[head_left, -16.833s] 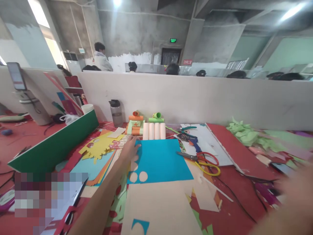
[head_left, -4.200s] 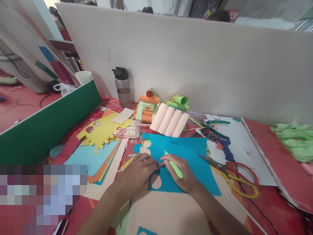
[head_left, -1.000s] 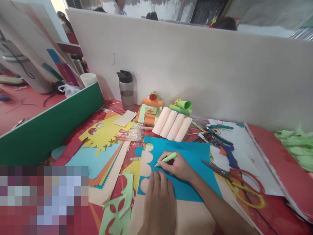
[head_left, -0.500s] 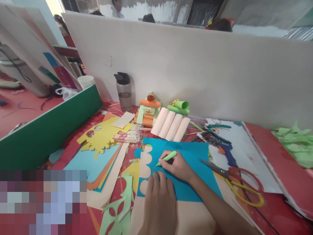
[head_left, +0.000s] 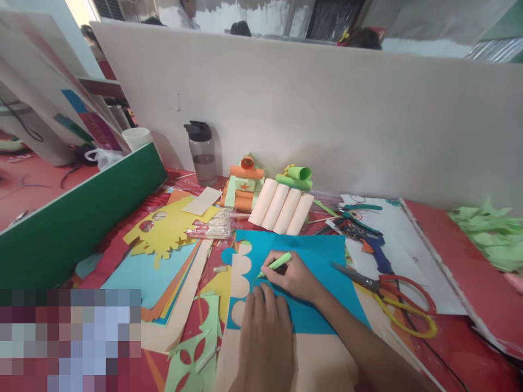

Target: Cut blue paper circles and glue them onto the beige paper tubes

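A blue sheet of paper (head_left: 318, 250) with rounded cut-outs along its left edge lies over a peach sheet (head_left: 318, 354). My right hand (head_left: 292, 275) grips a light green marker (head_left: 280, 263), its tip on the blue paper near the cut-outs. A thin curved line shows by the tip. My left hand (head_left: 267, 321) rests flat on the blue paper just below, fingers stretched forward. Scissors (head_left: 384, 294) with red and yellow handles lie at the blue sheet's right edge. Four-roll-like peach paper tubes (head_left: 281, 207), joined side by side, sit behind the sheet.
A water bottle (head_left: 202, 155) stands by the white board (head_left: 306, 120). To the left are coloured sheets (head_left: 151, 277), a yellow cut paper (head_left: 163, 228) and a green panel (head_left: 81, 212). Pliers (head_left: 362, 208) lie right, with crumpled green paper (head_left: 490, 234) beyond. Green scraps (head_left: 208, 326) lie near.
The view has shifted slightly, so most things appear a little further left. My right hand still holds the marker on the paper, and the curved line by its tip looks slightly longer.
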`<state>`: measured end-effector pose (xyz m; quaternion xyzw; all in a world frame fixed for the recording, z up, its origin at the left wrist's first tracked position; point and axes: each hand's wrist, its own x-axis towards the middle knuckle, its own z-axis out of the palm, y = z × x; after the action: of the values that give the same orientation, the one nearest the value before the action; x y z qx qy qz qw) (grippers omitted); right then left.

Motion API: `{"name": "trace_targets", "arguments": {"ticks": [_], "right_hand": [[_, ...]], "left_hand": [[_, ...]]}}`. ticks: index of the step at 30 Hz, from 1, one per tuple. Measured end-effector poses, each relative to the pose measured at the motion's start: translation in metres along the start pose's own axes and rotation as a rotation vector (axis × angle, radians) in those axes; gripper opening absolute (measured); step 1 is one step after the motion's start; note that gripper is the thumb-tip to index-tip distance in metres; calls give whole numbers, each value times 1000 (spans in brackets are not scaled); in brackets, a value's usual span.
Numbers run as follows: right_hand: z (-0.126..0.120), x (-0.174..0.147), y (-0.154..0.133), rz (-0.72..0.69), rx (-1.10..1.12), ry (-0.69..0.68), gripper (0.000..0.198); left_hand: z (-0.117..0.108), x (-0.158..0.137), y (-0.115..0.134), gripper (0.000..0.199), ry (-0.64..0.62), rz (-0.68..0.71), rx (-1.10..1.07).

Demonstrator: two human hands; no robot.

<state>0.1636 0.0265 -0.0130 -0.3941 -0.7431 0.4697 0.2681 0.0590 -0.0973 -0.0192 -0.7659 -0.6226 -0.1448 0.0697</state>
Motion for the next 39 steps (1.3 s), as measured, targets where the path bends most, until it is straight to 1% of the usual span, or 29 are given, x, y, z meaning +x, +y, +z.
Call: {"name": "trace_targets", "arguments": {"ticks": [4,16,20,29,31,34,36,39], "right_hand": [[0,0,1,-5,-18,26,19],[-3,1,-2,-19,-40,5,19],[-2,0,-2,-41,-74,17,20],[-3,0,-1,-53,-82,14,21],[-3,0,-1,-52,-65,13,21],[-4,0,1,-56,-28,10,21],[-5,1,4,-29,69,35,21],[-5,3,10,58,277,100,22]], "left_hand": [[-3,2,-2,29,-7,12,0],[-7,4,-9,25,-88,14,-72],[-8,3,-11,27,-140,29,-82],[-12,5,-14,30,-297,54,-104],[-15,6,-15,32,-332,60,-108],[-22,10,-17,33,-418,23,-156],[-29,16,-22,30,-490,-1,-204],[-39,28,-35,28,-565,14,-239]]}}
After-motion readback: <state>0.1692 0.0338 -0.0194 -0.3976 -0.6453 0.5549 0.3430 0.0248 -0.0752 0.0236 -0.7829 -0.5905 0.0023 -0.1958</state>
